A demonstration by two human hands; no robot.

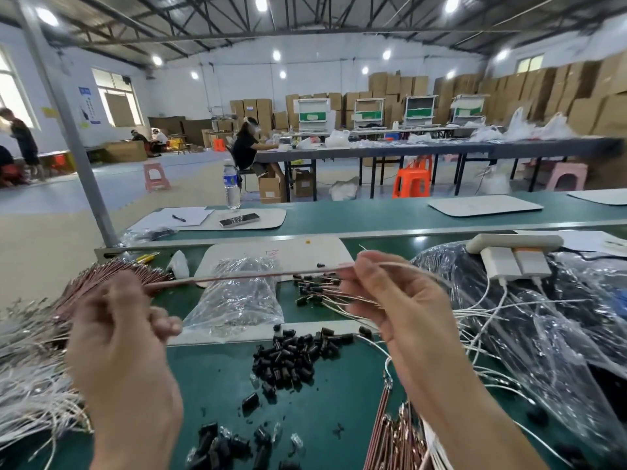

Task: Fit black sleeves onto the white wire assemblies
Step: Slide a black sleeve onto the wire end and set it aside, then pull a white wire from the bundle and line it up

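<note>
1. Evidently mid-selection: pinching a single wire assembly (258, 275) at the fingertips of the right hand (397, 300), raised above the green bench (217, 385) and stretched level, probably to separate it cleanly from its neighbours.
2. Seemingly gripping the wire bundle (112, 276) in the left hand (125, 337), fingers curled, though too blurred to be sure; fanned out so that one strand can slide free without tangling.
3. Heaped on the bench below and between both hands: loose black sleeves (295, 354), near enough for a quick pick.
4. Behind that heap, spare stock in a clear plastic bag (237, 296).
5. Laid aside under the right fingertips: sleeved assemblies (322, 290), apart from the bare bundle, presumably to avoid mixing done with undone.
6. No sleeve visible on the pinched wire; fitting judged not yet begun, needing a free end first.
</note>
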